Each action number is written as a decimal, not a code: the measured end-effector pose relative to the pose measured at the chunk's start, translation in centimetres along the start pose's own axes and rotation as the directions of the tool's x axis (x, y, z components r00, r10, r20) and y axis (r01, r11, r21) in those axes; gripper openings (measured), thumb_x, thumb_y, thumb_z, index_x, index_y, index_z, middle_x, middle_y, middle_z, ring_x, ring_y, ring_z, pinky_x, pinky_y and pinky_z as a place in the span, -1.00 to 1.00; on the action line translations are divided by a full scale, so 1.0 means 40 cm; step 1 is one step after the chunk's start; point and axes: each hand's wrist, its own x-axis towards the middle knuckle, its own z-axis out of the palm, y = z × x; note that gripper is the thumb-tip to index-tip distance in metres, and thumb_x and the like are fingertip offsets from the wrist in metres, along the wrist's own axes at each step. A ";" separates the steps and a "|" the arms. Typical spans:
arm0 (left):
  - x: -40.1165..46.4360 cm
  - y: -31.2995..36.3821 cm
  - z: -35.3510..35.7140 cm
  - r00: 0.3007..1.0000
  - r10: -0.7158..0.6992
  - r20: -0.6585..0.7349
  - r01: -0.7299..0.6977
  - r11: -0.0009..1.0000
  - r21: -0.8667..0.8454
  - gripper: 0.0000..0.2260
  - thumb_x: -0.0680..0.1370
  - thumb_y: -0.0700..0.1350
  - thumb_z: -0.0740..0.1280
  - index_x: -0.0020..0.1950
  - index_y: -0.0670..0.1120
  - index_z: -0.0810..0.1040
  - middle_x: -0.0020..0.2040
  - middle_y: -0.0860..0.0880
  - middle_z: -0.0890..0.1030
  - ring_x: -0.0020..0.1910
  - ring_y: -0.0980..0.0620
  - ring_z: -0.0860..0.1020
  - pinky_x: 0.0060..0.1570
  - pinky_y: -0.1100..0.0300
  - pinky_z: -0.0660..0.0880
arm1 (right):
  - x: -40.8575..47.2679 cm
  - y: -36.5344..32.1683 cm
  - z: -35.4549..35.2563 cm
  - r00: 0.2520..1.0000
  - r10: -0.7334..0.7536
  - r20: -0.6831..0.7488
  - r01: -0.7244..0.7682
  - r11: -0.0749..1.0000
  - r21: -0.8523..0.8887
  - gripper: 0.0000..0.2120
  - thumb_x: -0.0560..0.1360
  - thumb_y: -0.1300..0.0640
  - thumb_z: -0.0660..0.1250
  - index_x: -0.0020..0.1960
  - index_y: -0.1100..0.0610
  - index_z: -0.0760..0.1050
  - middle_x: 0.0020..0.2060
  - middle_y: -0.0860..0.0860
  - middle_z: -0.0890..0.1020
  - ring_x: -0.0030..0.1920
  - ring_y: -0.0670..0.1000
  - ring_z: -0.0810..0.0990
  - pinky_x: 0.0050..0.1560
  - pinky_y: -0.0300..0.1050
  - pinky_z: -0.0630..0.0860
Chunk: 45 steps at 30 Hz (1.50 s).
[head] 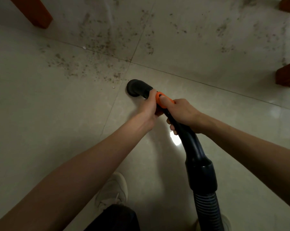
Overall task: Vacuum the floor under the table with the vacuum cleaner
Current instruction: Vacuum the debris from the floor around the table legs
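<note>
Black vacuum wand (187,135), nozzle (135,88) on the pale tile floor (57,122): left hand (149,108) and right hand (182,114) both wrap it tightly. Dirt specks (97,47) at eleven o'clock; wooden legs (34,11) beyond.

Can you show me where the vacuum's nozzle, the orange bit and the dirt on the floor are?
nozzle (135,88): head view, on its black round end by the floor.
orange part (164,101): head view, on its top face.
dirt (97,40): head view, amid the dark specks on the tiles.
</note>
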 end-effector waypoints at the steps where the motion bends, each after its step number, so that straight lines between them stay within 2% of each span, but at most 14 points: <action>1: 0.001 0.002 -0.005 1.000 0.009 -0.019 -0.009 1.000 -0.001 -0.76 0.60 -0.04 0.19 -0.17 -0.15 0.45 -0.23 -0.09 0.53 -0.22 0.01 0.53 0.10 0.07 0.51 | 0.002 -0.003 0.004 1.000 -0.003 0.010 0.003 1.000 -0.012 -0.56 0.59 -0.18 0.12 -0.08 0.21 0.43 -0.40 0.10 0.51 -0.55 -0.02 0.48 -0.51 -0.19 0.49; 7: 0.016 0.030 -0.011 1.000 0.015 -0.023 -0.015 1.000 0.007 -0.77 0.60 -0.04 0.21 -0.17 -0.14 0.45 -0.22 -0.09 0.53 -0.21 0.01 0.52 0.02 0.11 0.51 | 0.023 -0.026 0.019 0.999 -0.022 -0.048 0.021 0.999 -0.031 -0.57 0.59 -0.19 0.11 -0.09 0.19 0.42 -0.37 0.11 0.53 -0.55 -0.02 0.49 -0.54 -0.22 0.48; 14: 0.044 0.067 -0.005 0.999 0.028 -0.017 -0.027 1.000 0.016 -0.79 0.60 -0.03 0.22 -0.14 -0.14 0.45 -0.19 -0.10 0.53 -0.20 0.01 0.53 -0.19 0.18 0.52 | 0.042 -0.057 0.017 0.995 -0.034 -0.090 0.033 0.999 -0.017 -0.58 0.60 -0.17 0.11 -0.05 0.21 0.42 -0.36 0.10 0.52 -0.52 -0.01 0.49 -0.55 -0.24 0.48; 16: 0.044 0.070 -0.008 0.999 0.041 -0.029 -0.041 0.999 -0.006 -0.78 0.60 -0.04 0.21 -0.17 -0.15 0.44 -0.21 -0.09 0.53 -0.23 0.02 0.53 -0.17 0.17 0.52 | 0.045 -0.065 0.018 0.998 -0.031 -0.062 0.031 0.999 -0.009 -0.57 0.60 -0.17 0.12 -0.04 0.22 0.42 -0.38 0.10 0.52 -0.54 -0.02 0.49 -0.54 -0.23 0.48; 20: 0.051 0.059 -0.024 0.996 0.050 -0.069 -0.051 0.999 -0.014 -0.78 0.59 -0.05 0.22 -0.18 -0.14 0.46 -0.24 -0.09 0.54 -0.24 0.01 0.54 0.02 0.08 0.54 | 0.045 -0.070 0.015 0.999 -0.024 0.031 0.024 1.000 -0.009 -0.53 0.59 -0.18 0.13 0.01 0.25 0.45 -0.40 0.11 0.51 -0.57 -0.03 0.48 -0.52 -0.20 0.49; 23: 0.062 0.062 -0.023 0.997 0.042 -0.067 -0.042 0.999 -0.005 -0.78 0.59 -0.04 0.22 -0.17 -0.14 0.46 -0.21 -0.10 0.55 -0.21 0.00 0.55 0.09 0.06 0.54 | 0.053 -0.073 0.009 0.999 -0.023 0.035 0.024 1.000 -0.017 -0.52 0.59 -0.19 0.12 0.03 0.25 0.45 -0.40 0.10 0.51 -0.56 -0.03 0.48 -0.52 -0.20 0.48; 30: 0.121 0.118 0.006 0.999 0.045 -0.003 -0.045 0.999 -0.020 -0.79 0.60 -0.03 0.22 -0.12 -0.15 0.46 -0.22 -0.10 0.55 -0.24 0.01 0.55 -0.25 0.18 0.53 | 0.094 -0.115 -0.007 0.998 -0.025 -0.059 0.027 0.999 0.030 -0.55 0.59 -0.16 0.12 0.01 0.25 0.43 -0.41 0.10 0.49 -0.56 -0.02 0.46 -0.54 -0.21 0.47; 32: 0.143 0.135 0.014 0.999 0.052 -0.006 -0.052 0.999 -0.003 -0.79 0.60 -0.02 0.22 -0.07 -0.16 0.46 -0.22 -0.10 0.54 -0.24 0.01 0.54 -0.27 0.18 0.51 | 0.108 -0.125 -0.008 0.996 -0.032 -0.079 0.036 0.998 0.045 -0.57 0.60 -0.16 0.12 -0.03 0.23 0.42 -0.41 0.10 0.49 -0.57 -0.03 0.46 -0.56 -0.22 0.47; 36: 0.168 0.159 0.027 0.998 0.059 0.008 -0.059 0.998 0.034 -0.71 0.60 -0.01 0.22 0.19 -0.20 0.44 -0.14 -0.11 0.54 -0.18 -0.02 0.55 -0.21 0.14 0.54 | 0.131 -0.138 -0.007 0.991 -0.032 -0.132 0.038 0.998 0.050 -0.59 0.60 -0.16 0.10 -0.09 0.20 0.40 -0.39 0.10 0.49 -0.55 -0.02 0.46 -0.59 -0.25 0.45; 39: 0.175 0.162 0.032 0.997 0.078 0.004 -0.078 0.996 0.053 -0.68 0.60 -0.01 0.22 0.23 -0.21 0.43 -0.11 -0.11 0.55 -0.16 -0.01 0.55 -0.23 0.14 0.54 | 0.139 -0.142 -0.006 0.987 -0.022 -0.158 0.028 0.999 0.038 -0.58 0.60 -0.17 0.10 -0.07 0.20 0.40 -0.39 0.10 0.50 -0.54 -0.01 0.47 -0.60 -0.26 0.44; 41: 0.177 0.158 0.032 0.996 0.092 0.001 -0.092 0.994 0.057 -0.70 0.60 -0.01 0.22 0.20 -0.21 0.43 -0.11 -0.11 0.55 -0.16 -0.01 0.55 -0.27 0.15 0.52 | 0.135 -0.141 -0.006 0.988 -0.022 -0.153 0.028 0.999 0.039 -0.56 0.60 -0.17 0.10 -0.02 0.24 0.41 -0.39 0.11 0.49 -0.58 -0.03 0.46 -0.60 -0.27 0.44; 45: 0.149 0.136 0.028 0.996 0.084 0.019 -0.085 0.995 0.046 -0.78 0.63 -0.03 0.17 -0.09 -0.17 0.44 -0.20 -0.10 0.53 -0.22 0.00 0.53 -0.22 0.13 0.52 | 0.110 -0.125 -0.020 0.995 -0.014 -0.097 0.017 0.999 0.034 -0.52 0.60 -0.18 0.11 0.06 0.27 0.44 -0.43 0.09 0.50 -0.57 -0.03 0.46 -0.56 -0.24 0.46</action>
